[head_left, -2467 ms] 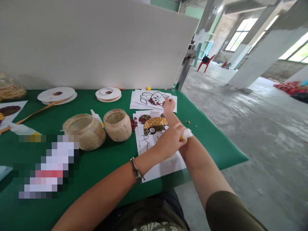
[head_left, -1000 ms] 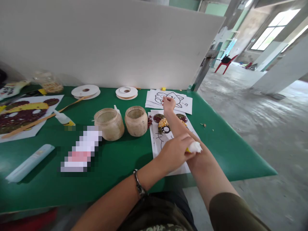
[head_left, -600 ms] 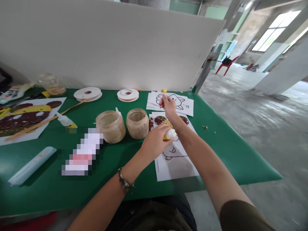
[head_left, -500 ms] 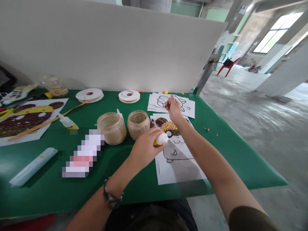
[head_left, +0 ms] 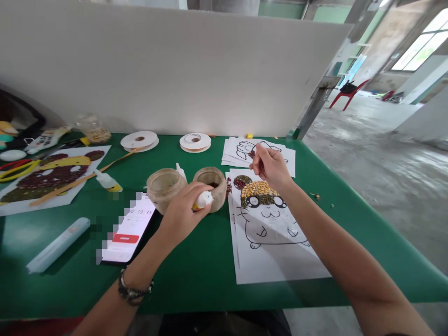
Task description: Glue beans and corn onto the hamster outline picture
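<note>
My left hand (head_left: 182,211) is closed around a small white glue bottle (head_left: 203,200) with a yellow label, in front of two cloudy jars. The right jar (head_left: 219,198) has dark bits inside; the left jar (head_left: 161,196) is partly behind my hand. My right hand (head_left: 272,164) is raised above the far end of a hamster drawing (head_left: 269,261), its fingertips pinched together. Whatever they pinch is too small to make out. Yellow, green and dark red grains (head_left: 257,187) cover the hamster's ear and upper head. Its face and body are bare outlines.
Left lie a phone (head_left: 131,233), a pale blue tube-like pack (head_left: 59,245), another glue bottle (head_left: 108,181) and a grain-covered bear picture (head_left: 66,172). Two ribbon spools (head_left: 195,142) and more line drawings (head_left: 229,151) lie toward the white panel (head_left: 175,70). The table edge runs along the right.
My left hand has moved left with the glue bottle, from over the drawing to the jars, uncovering the hamster's face. My right hand stays pinched near the drawing's far end. The view has shifted slightly.
</note>
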Demonstrator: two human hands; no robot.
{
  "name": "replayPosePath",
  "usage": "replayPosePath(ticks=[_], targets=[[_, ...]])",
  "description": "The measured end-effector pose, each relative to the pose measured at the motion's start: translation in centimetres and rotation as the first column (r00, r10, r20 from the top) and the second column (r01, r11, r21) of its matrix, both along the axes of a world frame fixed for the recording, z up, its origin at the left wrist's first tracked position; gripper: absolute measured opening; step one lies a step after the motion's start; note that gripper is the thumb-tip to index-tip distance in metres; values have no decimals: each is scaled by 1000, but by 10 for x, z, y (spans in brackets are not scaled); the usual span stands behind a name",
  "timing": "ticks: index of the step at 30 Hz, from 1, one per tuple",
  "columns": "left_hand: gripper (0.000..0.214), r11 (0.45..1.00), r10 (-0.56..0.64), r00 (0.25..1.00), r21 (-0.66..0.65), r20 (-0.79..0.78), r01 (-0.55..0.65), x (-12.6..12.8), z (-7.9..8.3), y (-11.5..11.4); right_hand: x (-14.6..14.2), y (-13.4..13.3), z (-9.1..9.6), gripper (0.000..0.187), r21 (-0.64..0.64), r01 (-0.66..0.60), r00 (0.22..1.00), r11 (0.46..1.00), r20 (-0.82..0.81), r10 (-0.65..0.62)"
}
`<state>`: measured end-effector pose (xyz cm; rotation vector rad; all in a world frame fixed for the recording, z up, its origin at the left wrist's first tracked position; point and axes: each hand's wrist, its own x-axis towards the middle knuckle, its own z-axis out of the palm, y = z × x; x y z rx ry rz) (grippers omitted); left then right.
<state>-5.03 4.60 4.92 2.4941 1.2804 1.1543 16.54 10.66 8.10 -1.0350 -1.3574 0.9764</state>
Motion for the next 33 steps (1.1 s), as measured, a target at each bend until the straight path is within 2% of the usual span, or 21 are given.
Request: replayPosePath(ticks=[2, 5, 8, 11, 13, 15, 17, 19, 21, 23, 26, 28, 30, 33], targets=[[14, 995, -67, 997, 68, -37, 69, 0, -4, -3, 0, -3, 2, 41, 17, -58, 997, 998, 48, 57], [12, 977, -136, 984, 152, -112, 152, -2, -8, -9, -3, -12, 6, 30, 53, -174, 972, 983, 166, 164], [13, 958, -194, 969, 182, -152, 220, -4, -11, -13, -6, -23, 11, 16, 107, -264, 936, 959, 266, 229], [12, 953, -218, 966, 182, -137, 241, -4, -14, -13, -10, -35, 16, 10, 178, -343, 876, 922, 414, 246], [13, 949, -236, 964, 186, -121, 256, -3, -16, -11, -14, -41, 19, 18, 188, -393, 776, 900, 593, 214], [15, 938, -276, 954, 184, -118, 294, -2, -16, -11, -17, -45, 19, 32, 119, -433, 609, 894, 769, 193], [18, 936, -305, 947, 151, -97, 317, -1, -17, -13, -19, -46, 18, 32, 27, -425, 451, 905, 873, 186], [19, 961, -268, 963, 63, -8, 268, -1, -19, -17, -19, -45, 14, 32, -10, -383, 341, 924, 928, 151], [20, 981, -174, 980, -74, 95, 181, -4, -23, -21, -18, -41, 10, 38, -9, -319, 278, 948, 955, 102], [24, 976, -55, 988, -200, 144, 84, -7, -28, -23, -15, -35, 7, 40, 7, -264, 282, 965, 957, 70], [26, 958, 116, 988, -274, 103, -84, -11, -35, -24, -12, -31, 6, 36, 10, -230, 381, 973, 921, 80], [22, 951, 174, 984, -265, 30, -160, -11, -37, -25, -12, -32, 7, 37, -44, -259, 401, 965, 904, 149], [19, 952, 198, 980, -231, -35, -201, -10, -39, -27, -13, -34, 8, 40, -97, -286, 383, 953, 900, 207], [20, 946, 270, 958, -160, -100, -283, -8, -41, -32, -13, -36, 5, 43, -85, -256, 382, 963, 906, 181]])
